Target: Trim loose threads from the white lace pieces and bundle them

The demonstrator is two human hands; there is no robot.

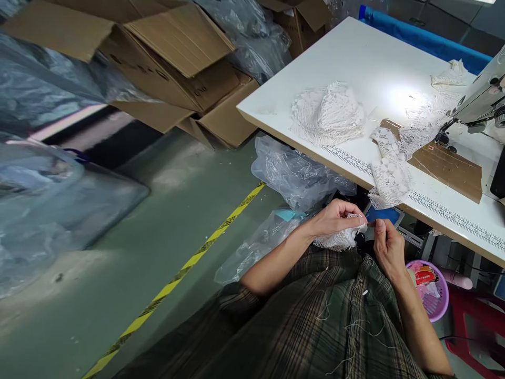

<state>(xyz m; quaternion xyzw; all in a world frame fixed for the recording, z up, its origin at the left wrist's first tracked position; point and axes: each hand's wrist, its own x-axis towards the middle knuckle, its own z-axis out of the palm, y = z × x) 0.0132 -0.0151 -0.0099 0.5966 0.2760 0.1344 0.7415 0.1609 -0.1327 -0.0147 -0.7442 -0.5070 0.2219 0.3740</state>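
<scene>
My left hand (335,218) is closed on a bunched piece of white lace (339,239) above my lap. Just to its right, my right hand (389,247) has thumb and fingers pinched together close to my left fingertips. Whatever it pinches is too small to make out. On the table edge in front of my hands, a white lace strip (390,176) hangs partly over and runs back towards the sewing machine (477,100). A pile of white lace (329,113) lies further left on the white tabletop (315,63).
A brown board (450,171) lies beneath the machine's needle area. Measuring scales run along the table's front edge. Plastic bags (300,171) hang below it. To my right stand a purple basket (440,308) and a red stool (469,321). Open cardboard boxes (173,68) fill the back left.
</scene>
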